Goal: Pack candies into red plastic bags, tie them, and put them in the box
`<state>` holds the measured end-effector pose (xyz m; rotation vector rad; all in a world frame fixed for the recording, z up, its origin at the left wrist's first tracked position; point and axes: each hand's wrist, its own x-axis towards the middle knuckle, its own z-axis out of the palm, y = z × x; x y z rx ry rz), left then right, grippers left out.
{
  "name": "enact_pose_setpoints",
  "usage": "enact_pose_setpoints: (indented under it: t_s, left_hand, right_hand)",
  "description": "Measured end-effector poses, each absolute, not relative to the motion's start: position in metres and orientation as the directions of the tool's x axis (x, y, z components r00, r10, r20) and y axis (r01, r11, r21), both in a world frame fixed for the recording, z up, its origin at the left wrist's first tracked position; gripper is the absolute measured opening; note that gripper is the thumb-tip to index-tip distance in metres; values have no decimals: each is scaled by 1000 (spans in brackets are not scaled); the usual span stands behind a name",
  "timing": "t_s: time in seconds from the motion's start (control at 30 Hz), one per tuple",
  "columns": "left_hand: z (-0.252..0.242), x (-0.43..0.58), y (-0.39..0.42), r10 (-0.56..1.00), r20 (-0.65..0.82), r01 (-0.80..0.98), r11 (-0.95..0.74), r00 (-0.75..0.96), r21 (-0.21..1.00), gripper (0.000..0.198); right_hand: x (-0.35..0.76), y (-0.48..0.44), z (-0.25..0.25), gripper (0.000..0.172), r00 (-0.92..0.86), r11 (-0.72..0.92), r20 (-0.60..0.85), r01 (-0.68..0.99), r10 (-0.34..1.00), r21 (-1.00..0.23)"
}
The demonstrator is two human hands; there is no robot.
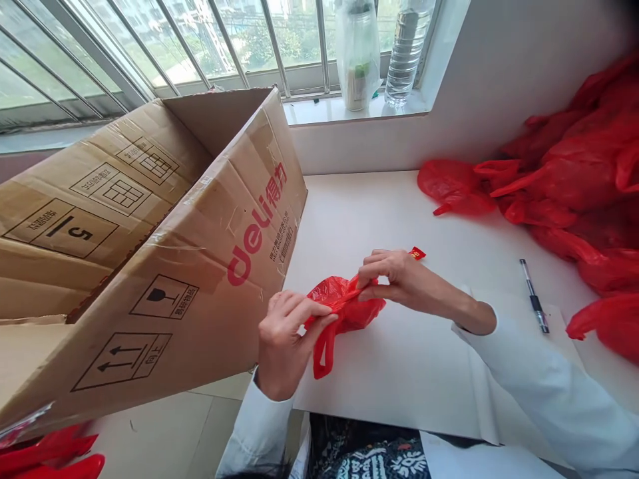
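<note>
A small red plastic bag is stretched between my two hands just above the white table. My left hand pinches its left side between thumb and fingers, and a red handle loop hangs below. At the bag's upper right, my right hand pinches the gathered plastic. What the bag contains, if anything, cannot be made out. A small red packet with yellow marks shows just behind my right hand.
A large open cardboard box stands on the left. Red plastic bags are heaped at the right, near a pen. More red bags lie lower left. A water bottle stands on the windowsill beside a wrapped container.
</note>
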<state>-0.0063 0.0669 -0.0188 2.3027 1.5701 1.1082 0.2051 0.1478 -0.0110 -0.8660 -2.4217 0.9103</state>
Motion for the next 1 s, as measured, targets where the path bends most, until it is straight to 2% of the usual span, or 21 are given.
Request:
enact_pose_setpoints:
  t_s: [0.07, 0.13, 0.2, 0.3, 0.33, 0.4, 0.43, 0.5, 0.53, 0.57, 0.63, 0.7, 0.77, 0.83, 0.9, 1.0]
  left_hand:
    - [-26, -19, 62, 877, 473, 693, -391, 81, 606, 11]
    - [-36, -29, 55, 896, 444, 639, -330, -19, 695, 13]
    - [-43, -34, 48, 913, 399, 598, -276, -81, 753, 14]
    - [-38, -27, 39, 940, 337, 556, -251, -57, 793, 14]
    - [-33, -21, 38, 943, 332, 570, -260, -23, 779, 26]
    - [-23, -8, 38, 932, 358, 652, -302, 51, 695, 52]
    - [-18, -2, 38, 922, 378, 700, -322, 79, 638, 52]
    - [-13, 5, 38, 910, 404, 744, -335, 97, 578, 32]
    - [-13, 6, 37, 908, 412, 736, -332, 79, 590, 22]
    - [-14, 4, 36, 909, 415, 716, -322, 49, 620, 18]
    - [-18, -5, 33, 899, 436, 650, -301, -52, 698, 17]
    - [-22, -14, 30, 871, 459, 545, -304, -172, 781, 15]
    - [-22, -20, 28, 862, 455, 413, -339, -225, 846, 12]
    - [-19, -23, 27, 881, 447, 283, -393, -157, 875, 16]
    - [-10, -26, 26, 891, 454, 191, -447, 8, 874, 24]
    - [8, -34, 23, 827, 442, 188, -523, 347, 831, 13]
  right_hand:
    - [217, 149, -17, 23, -625, 361, 83, 333, 776, -871]
    - [228, 146, -28, 25, -515, 214, 14, 330, 857, -920]
    - [236, 140, -39, 25, -429, 172, -3, 370, 903, -913]
    - [236, 131, -46, 13, -380, 187, 8, 437, 925, -880]
    - [233, 128, -44, 8, -387, 221, 28, 465, 922, -857]
    - [224, 124, -36, 23, -443, 350, 107, 515, 890, -782]
    - [219, 121, -31, 27, -490, 433, 153, 531, 858, -729]
    - [210, 118, -19, 17, -589, 568, 208, 530, 780, -629]
    - [208, 116, -14, 12, -611, 590, 213, 519, 762, -619]
    - [208, 115, -11, 12, -594, 576, 219, 517, 774, -633]
    - [214, 114, -7, 12, -421, 454, 249, 504, 872, -735]
    - [224, 115, -12, 2, -191, 268, 211, 362, 959, -893]
    - [234, 115, -22, 10, -64, 120, 111, 161, 992, -980]
    - [242, 113, -32, 18, -35, 42, 40, 55, 999, -998]
    - [248, 106, -33, 27, 45, 43, 47, 83, 998, -996]
    - [254, 87, -7, 44, 152, 199, 215, 109, 965, -974]
